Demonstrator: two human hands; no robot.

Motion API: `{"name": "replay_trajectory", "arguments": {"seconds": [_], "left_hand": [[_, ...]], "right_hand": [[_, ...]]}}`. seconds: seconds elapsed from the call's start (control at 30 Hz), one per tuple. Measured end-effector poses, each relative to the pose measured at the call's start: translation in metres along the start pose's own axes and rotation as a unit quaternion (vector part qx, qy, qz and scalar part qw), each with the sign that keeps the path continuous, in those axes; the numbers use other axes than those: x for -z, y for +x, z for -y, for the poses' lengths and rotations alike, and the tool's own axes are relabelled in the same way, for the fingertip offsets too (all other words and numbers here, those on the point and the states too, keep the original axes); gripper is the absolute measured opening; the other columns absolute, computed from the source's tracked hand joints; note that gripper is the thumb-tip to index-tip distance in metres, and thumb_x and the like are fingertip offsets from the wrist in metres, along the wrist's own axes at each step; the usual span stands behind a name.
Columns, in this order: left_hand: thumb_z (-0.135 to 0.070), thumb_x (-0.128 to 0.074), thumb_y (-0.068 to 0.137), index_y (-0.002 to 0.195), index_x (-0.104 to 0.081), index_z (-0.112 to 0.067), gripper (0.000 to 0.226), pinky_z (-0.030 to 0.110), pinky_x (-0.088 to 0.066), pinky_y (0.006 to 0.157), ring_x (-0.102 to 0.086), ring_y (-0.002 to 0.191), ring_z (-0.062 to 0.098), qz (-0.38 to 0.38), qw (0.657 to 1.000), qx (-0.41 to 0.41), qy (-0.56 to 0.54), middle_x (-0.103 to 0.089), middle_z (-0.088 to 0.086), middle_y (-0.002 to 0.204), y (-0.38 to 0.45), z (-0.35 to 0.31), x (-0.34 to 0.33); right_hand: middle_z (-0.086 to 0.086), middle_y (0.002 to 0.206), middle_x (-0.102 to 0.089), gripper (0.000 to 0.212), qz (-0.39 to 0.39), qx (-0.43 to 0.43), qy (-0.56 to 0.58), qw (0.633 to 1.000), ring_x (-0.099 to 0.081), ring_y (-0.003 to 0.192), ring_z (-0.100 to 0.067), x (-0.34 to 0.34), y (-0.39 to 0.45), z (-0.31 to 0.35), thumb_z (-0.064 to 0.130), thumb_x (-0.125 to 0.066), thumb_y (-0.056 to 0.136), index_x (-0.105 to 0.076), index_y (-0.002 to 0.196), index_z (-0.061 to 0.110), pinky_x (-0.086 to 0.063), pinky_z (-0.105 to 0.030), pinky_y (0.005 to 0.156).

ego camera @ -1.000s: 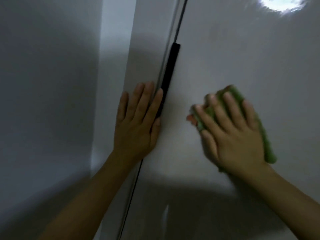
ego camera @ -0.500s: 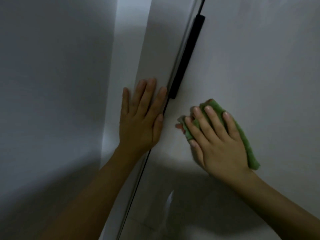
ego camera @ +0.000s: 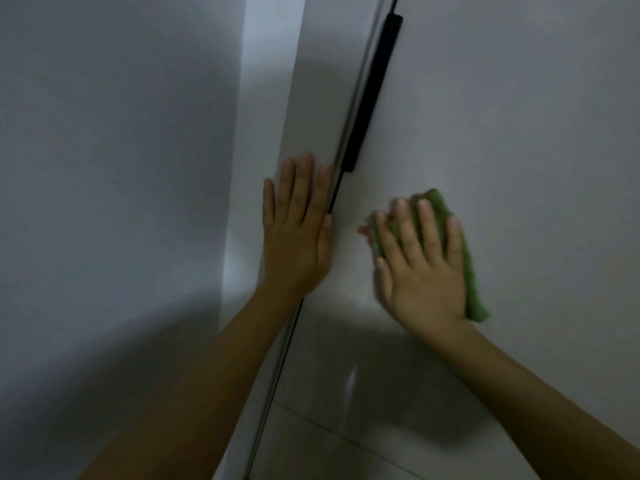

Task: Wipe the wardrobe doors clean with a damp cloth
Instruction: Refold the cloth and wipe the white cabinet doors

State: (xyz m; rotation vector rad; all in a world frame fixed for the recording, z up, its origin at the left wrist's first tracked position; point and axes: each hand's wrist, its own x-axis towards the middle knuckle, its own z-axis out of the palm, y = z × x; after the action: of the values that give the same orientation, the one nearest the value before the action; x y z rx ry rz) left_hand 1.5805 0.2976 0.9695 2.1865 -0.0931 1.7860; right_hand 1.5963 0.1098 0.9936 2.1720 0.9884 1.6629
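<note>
- The green cloth point(ego camera: 460, 251) is lying flat on the right wardrobe door point(ego camera: 519, 133), below and to the right of the black handle point(ego camera: 372, 95), and the right hand point(ego camera: 420, 268) is covering most of it.
- The cloth is looking soft, thin and light; I am judging that it will bend and bunch easily, so a flat palm on top is a better hold than a pinch at one corner.
- Being damp, it will probably cling a little to the glossy door and slide with some drag; the door itself is looking smooth, hard and stiff.
- The right hand is lying open, with its fingers point(ego camera: 427, 226) straight and a little apart, pointing up and pressing the cloth to the panel. The cloth is showing past the fingertips and along the little-finger side down to the wrist.
- The right hand is slightly blurred, so I cannot tell how hard it is pressing.
- The left hand point(ego camera: 298, 233) is resting flat on the left wardrobe door point(ego camera: 311, 98), just beside the dark gap point(ego camera: 294, 334) between the two doors, with fingers straight and close together. It is holding nothing; I think it is steadying the panel.
- Both forearms are reaching up from the bottom of the view, with the wrists nearly straight.
- At the left, a grey wall point(ego camera: 104, 168) is standing beside the wardrobe.
</note>
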Motion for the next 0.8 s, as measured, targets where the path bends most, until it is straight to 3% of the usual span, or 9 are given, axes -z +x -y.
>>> {"name": "replay_trajectory", "arguments": {"seconds": [0.13, 0.27, 0.4, 0.5, 0.57, 0.67, 0.73, 0.8], "left_hand": [[-0.026, -0.022, 0.100, 0.151, 0.002, -0.025, 0.056, 0.046, 0.002, 0.118, 0.001, 0.146, 0.020, 0.020, 0.999, -0.032, -0.033, 0.011, -0.009, 0.157, -0.002, 0.008, 0.006], [-0.025, -0.026, 0.098, 0.151, 0.004, -0.023, 0.060, 0.047, 0.003, 0.117, 0.004, 0.146, 0.019, 0.022, 0.999, -0.027, 0.001, 0.015, -0.009, 0.157, -0.006, 0.009, 0.005], [-0.026, -0.030, 0.098, 0.151, 0.004, -0.021, 0.063, 0.049, 0.000, 0.117, 0.004, 0.146, 0.020, 0.010, 1.000, -0.001, 0.024, 0.016, -0.007, 0.157, -0.013, 0.004, -0.002], [-0.024, -0.030, 0.098, 0.151, 0.004, -0.021, 0.063, 0.049, -0.003, 0.118, 0.002, 0.146, 0.020, -0.001, 0.999, -0.003, 0.035, 0.015, -0.006, 0.158, -0.013, 0.005, -0.004], [-0.024, -0.028, 0.099, 0.151, 0.003, -0.021, 0.062, 0.049, -0.003, 0.118, 0.002, 0.146, 0.020, -0.004, 0.999, -0.010, 0.037, 0.015, -0.007, 0.158, -0.013, 0.006, -0.003], [-0.025, -0.027, 0.100, 0.151, 0.004, -0.021, 0.060, 0.049, -0.001, 0.117, 0.003, 0.146, 0.020, 0.007, 0.999, -0.010, 0.038, 0.012, -0.003, 0.158, -0.012, 0.006, 0.000], [-0.027, -0.028, 0.100, 0.151, 0.004, -0.021, 0.060, 0.050, 0.000, 0.117, 0.004, 0.146, 0.020, 0.013, 0.999, 0.004, 0.039, -0.003, 0.008, 0.159, -0.012, 0.003, 0.001], [-0.026, -0.031, 0.098, 0.150, 0.001, -0.018, 0.062, 0.051, 0.003, 0.116, 0.005, 0.146, 0.021, 0.010, 0.999, 0.040, 0.028, -0.017, 0.018, 0.155, -0.012, -0.009, 0.000]], "right_hand": [[-0.006, 0.151, -0.022, 0.059, 0.035, 0.108, 0.022, 0.993, -0.021, 0.140, -0.030, -0.019, 0.009, 0.038, 0.030, -0.051, 0.091, -0.030, 0.142, 0.011, 0.005, -0.045, 0.118], [-0.005, 0.153, -0.024, 0.057, 0.048, 0.171, 0.003, 0.984, -0.020, 0.143, -0.026, -0.017, -0.022, 0.014, 0.029, -0.043, 0.094, -0.028, 0.147, 0.016, -0.001, -0.042, 0.119], [-0.007, 0.154, -0.024, 0.057, 0.022, 0.082, -0.013, 0.996, -0.010, 0.146, -0.025, -0.002, -0.028, -0.018, 0.031, -0.042, 0.094, -0.031, 0.148, 0.017, -0.007, -0.043, 0.118], [-0.009, 0.155, -0.019, 0.058, -0.002, -0.024, -0.011, 1.000, -0.002, 0.147, -0.026, -0.005, -0.013, 0.004, 0.030, -0.040, 0.094, -0.028, 0.149, 0.015, -0.002, -0.046, 0.118], [-0.008, 0.155, -0.017, 0.060, 0.017, 0.017, -0.007, 1.000, 0.002, 0.147, -0.027, -0.011, -0.015, 0.016, 0.031, -0.041, 0.094, -0.025, 0.149, 0.015, 0.001, -0.045, 0.119], [-0.005, 0.155, -0.020, 0.059, 0.048, 0.134, -0.021, 0.990, -0.009, 0.146, -0.026, -0.005, -0.033, -0.018, 0.032, -0.044, 0.094, -0.027, 0.149, 0.018, -0.003, -0.042, 0.118], [-0.006, 0.156, -0.017, 0.059, 0.040, 0.080, -0.009, 0.996, -0.009, 0.146, -0.025, 0.013, -0.042, -0.055, 0.032, -0.041, 0.095, -0.025, 0.150, 0.019, -0.003, -0.042, 0.118], [-0.011, 0.157, -0.014, 0.058, 0.021, -0.041, -0.033, 0.998, -0.007, 0.146, -0.029, 0.027, -0.042, -0.088, 0.032, -0.035, 0.097, -0.021, 0.151, 0.018, 0.002, -0.043, 0.118]]}}
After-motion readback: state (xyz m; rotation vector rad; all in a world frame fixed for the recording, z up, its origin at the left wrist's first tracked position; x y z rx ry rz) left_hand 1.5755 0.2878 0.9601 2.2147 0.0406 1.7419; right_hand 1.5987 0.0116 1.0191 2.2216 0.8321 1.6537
